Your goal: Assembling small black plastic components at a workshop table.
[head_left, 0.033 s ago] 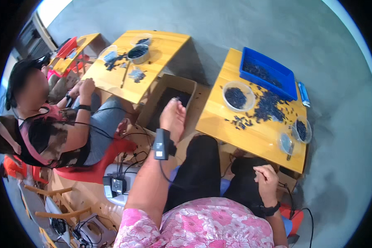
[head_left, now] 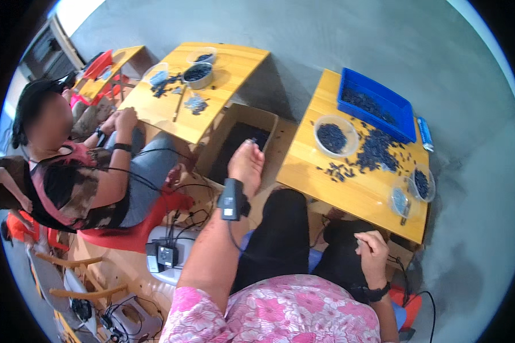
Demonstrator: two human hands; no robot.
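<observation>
My left hand (head_left: 247, 164) reaches out over an open cardboard box (head_left: 207, 150) that holds many small dark pieces. Its fingers are curled closed, and a tiny greyish bit shows at the fingertips, too small to name. Above my right thigh, close to the front edge of my table (head_left: 300, 166), my right hand (head_left: 374, 252) is closed in a pinch. Something small and pale shows between its thumb and forefinger; its kind cannot be made out. Both wrists wear black bands, the left one with a black box-shaped device (head_left: 231, 199).
On my table are a blue tray (head_left: 409, 136), a round clear tub (head_left: 353, 142) of dark pieces, a loose dark heap (head_left: 377, 150) and two small tubs. A co-worker (head_left: 91, 183) sits left at another table (head_left: 234, 74). Cables trail over a white stool (head_left: 165, 274).
The whole view has shifted slightly, so the tables and box appear a little further right. Both hands keep nearly the same pose.
</observation>
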